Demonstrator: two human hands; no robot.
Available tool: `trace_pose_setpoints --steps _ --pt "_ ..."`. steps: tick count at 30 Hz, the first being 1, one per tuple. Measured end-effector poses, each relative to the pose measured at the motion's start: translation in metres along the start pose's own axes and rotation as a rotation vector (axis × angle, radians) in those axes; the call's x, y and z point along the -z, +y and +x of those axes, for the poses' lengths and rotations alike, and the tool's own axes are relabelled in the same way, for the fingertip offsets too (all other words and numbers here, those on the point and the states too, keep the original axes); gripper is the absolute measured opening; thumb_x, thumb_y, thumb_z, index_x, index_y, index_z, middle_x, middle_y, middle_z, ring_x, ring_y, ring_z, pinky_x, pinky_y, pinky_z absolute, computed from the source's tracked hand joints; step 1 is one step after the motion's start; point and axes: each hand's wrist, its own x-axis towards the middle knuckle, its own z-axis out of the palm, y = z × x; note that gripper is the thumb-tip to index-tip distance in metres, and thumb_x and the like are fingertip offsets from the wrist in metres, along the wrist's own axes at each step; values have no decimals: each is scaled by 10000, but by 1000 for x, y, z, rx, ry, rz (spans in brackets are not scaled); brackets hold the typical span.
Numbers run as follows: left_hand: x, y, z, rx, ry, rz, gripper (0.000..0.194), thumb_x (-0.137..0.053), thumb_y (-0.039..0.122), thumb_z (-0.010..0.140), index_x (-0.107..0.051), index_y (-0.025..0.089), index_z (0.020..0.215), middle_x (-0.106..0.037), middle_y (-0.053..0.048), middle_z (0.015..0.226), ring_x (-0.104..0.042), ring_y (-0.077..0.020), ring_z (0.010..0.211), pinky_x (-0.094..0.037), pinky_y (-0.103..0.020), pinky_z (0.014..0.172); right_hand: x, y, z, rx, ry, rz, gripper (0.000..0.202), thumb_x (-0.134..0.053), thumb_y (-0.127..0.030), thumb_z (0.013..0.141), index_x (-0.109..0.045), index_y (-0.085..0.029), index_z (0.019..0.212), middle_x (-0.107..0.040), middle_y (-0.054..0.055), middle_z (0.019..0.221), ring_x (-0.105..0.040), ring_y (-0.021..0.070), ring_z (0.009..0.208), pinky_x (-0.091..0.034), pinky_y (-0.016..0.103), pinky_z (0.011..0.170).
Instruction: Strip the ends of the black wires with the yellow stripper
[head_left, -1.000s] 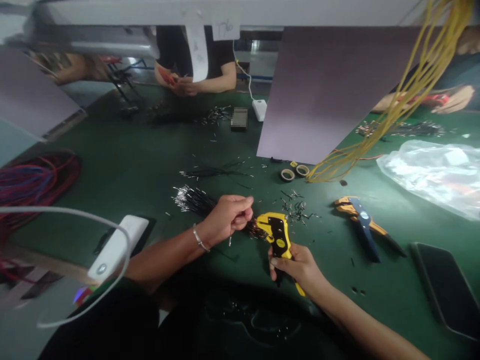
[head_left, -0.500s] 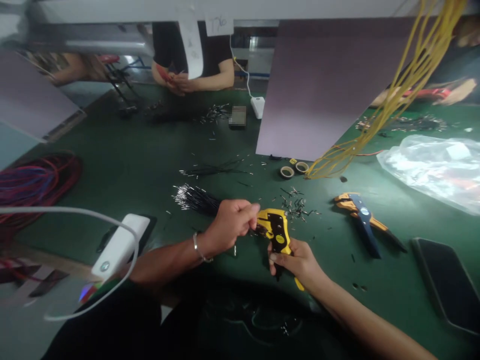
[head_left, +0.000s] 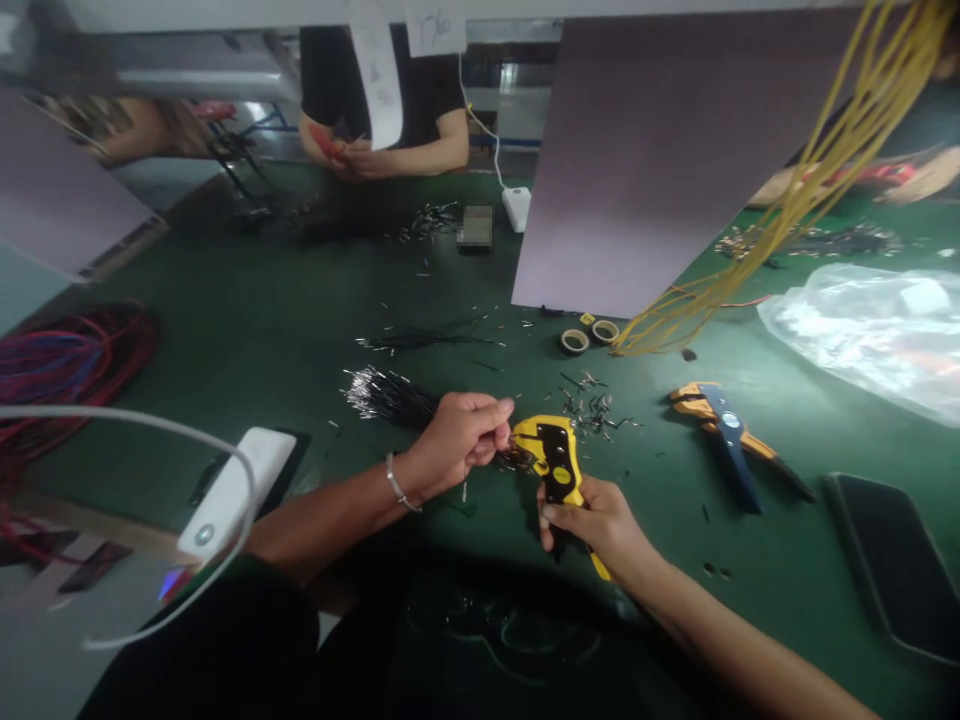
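My left hand is closed in a pinch just left of the tool's jaws. A thin black wire with a bright tip hangs below its fingers; most of it is hidden by the hand. Behind that hand lies a bundle of black wires, silvery ends fanned to the left. Bare copper strands show between the hand and the tool. My right hand is wrapped round the handles of a yellow and black wire stripper, whose head points up and left.
Wire scraps lie beyond the stripper, near two tape rolls. On the right are a blue and orange wire stripper, a phone and a plastic bag. Yellow wires hang down. A co-worker's hands are across the table.
My left hand has drawn slightly left, opening a small gap from the stripper's jaws, and the hanging wire tip moved with it. The right hand keeps its grip on the stripper.
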Motion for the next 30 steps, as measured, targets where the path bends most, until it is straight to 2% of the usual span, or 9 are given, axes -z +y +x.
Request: trace_pose_setpoints --steps 9,13,17,21,25,26,28,30 --pt "-10 -2 -13 -30 3 41 374 -598 321 824 -515 121 519 -495 3 469 -285 -12 345 -172 -188 365 -3 -4 0 -1 4 -24 221 -708 -318 660 -604 -148 756 -635 6 504 -560 149 465 -437 289 513" --pt "0 3 -4 -76 15 16 369 -635 337 805 -507 120 535 -465 22 471 -278 -9 345 -164 -184 366 -4 -1 -1 12 -5 -16 237 -713 -332 653 -600 -153 759 -624 -2 488 -553 151 449 -437 295 502" --pt "11 3 9 -22 -52 -41 383 -661 353 788 -485 121 538 -442 28 488 -264 -6 355 -155 -178 365 -5 6 -3 1 3 -1 224 -709 -317 672 -603 -147 772 -629 3 506 -566 154 459 -437 293 511" --pt "20 4 13 -19 -36 -29 362 -666 344 792 -496 122 562 -420 32 500 -258 -8 373 -156 -175 369 6 0 -2 -19 -27 40 171 -702 -261 679 -613 -147 770 -637 19 519 -571 168 481 -444 311 545" --pt "25 10 12 -82 51 -43 361 -650 330 810 -486 124 563 -431 27 525 -223 -4 387 -144 -169 364 32 -18 3 168 325 185 147 -690 -261 675 -581 -179 730 -628 16 559 -581 183 492 -454 316 519" --pt "25 11 11 -85 40 -56 356 -642 320 817 -483 125 566 -428 29 526 -222 -4 389 -144 -168 364 36 -22 4 197 339 185 141 -687 -248 684 -583 -182 753 -630 15 582 -595 189 517 -463 322 541" --pt "24 13 11 -67 -10 -91 347 -630 303 826 -474 128 570 -418 32 527 -219 -5 391 -141 -166 366 39 -23 4 212 276 146 159 -697 -230 689 -593 -177 798 -644 15 618 -602 187 530 -464 327 568" --pt "22 13 11 -61 -43 -118 348 -618 303 835 -467 131 573 -405 36 527 -215 -6 393 -144 -165 366 35 -19 4 159 174 107 176 -700 -250 697 -597 -165 811 -651 22 612 -601 190 531 -442 322 557"
